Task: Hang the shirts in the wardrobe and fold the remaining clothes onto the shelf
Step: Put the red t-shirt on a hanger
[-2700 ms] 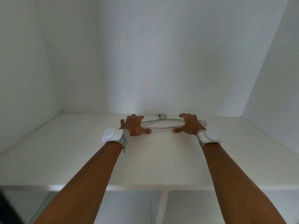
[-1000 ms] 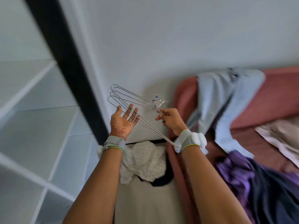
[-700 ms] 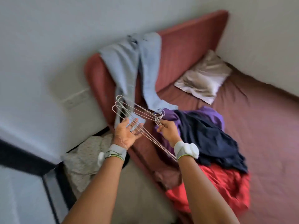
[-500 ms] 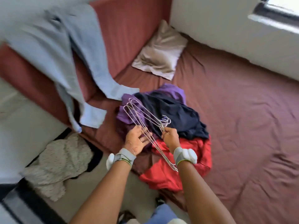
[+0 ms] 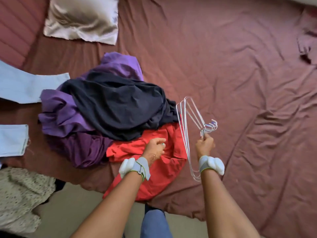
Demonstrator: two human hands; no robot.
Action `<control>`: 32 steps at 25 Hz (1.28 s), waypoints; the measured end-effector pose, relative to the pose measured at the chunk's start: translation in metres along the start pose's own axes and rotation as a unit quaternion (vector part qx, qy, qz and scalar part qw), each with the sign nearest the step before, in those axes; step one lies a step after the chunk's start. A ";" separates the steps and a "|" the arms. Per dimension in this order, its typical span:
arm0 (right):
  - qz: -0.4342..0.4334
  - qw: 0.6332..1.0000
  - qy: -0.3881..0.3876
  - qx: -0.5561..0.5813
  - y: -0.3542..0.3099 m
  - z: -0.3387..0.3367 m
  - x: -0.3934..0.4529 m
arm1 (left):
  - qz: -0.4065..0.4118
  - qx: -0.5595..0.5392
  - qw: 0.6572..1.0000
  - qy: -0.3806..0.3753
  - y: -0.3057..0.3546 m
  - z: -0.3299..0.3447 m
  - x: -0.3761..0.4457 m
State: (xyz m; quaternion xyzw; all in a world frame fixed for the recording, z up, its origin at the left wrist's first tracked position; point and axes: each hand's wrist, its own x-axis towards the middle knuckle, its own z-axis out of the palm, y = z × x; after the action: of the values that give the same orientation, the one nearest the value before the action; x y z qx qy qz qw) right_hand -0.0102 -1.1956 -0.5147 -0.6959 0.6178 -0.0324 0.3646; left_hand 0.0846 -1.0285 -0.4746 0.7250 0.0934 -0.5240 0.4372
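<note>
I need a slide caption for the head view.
Right hand holds wire hangers; left hand reaches red garment.

Bare bedsheet [image 5: 231, 66] lies open right of the clothes pile [image 5: 111, 107]; pillow [image 5: 82, 18] beyond.

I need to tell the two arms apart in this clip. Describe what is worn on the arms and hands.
Both forearms are bare, with no sleeves. Each wrist carries a grey band with a thin green edge and a rounded white pod: left wristband, right wristband. No gloves.

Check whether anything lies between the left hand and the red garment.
Nothing visible does: the left hand is already on the red garment, at its exposed part. The navy garment covers only its far edge.
</note>
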 end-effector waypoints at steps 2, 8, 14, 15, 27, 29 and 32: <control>0.016 1.000 0.015 -0.001 0.023 0.021 0.049 | -0.009 0.046 0.998 0.046 -0.012 0.001 0.050; 0.063 0.983 -0.044 -0.167 0.078 0.060 0.083 | -0.061 0.098 0.988 0.106 -0.054 -0.035 0.108; -0.119 0.971 -0.080 -0.193 0.058 0.098 0.031 | -0.064 0.155 0.980 0.105 -0.067 -0.046 0.115; -0.102 0.958 -0.142 -0.229 0.052 0.105 0.019 | -0.054 0.171 0.979 0.100 -0.065 -0.044 0.111; 0.077 0.882 -0.296 0.359 -0.100 0.046 -0.062 | 0.217 0.219 0.949 0.061 0.002 -0.047 0.002; 0.020 0.874 -0.317 0.368 -0.130 0.021 -0.089 | 0.264 0.216 0.930 0.136 0.022 -0.069 -0.032; -0.147 0.942 -0.191 0.231 -0.156 -0.005 -0.114 | 0.298 0.230 0.917 0.133 0.045 -0.115 -0.078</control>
State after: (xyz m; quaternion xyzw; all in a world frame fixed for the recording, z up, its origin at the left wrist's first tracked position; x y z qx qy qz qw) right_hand 0.0906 -1.1018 -0.3793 -0.6687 0.4026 -0.0942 0.6180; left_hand 0.1550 -0.9463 -0.3773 0.8626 -0.1928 -0.2755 0.3780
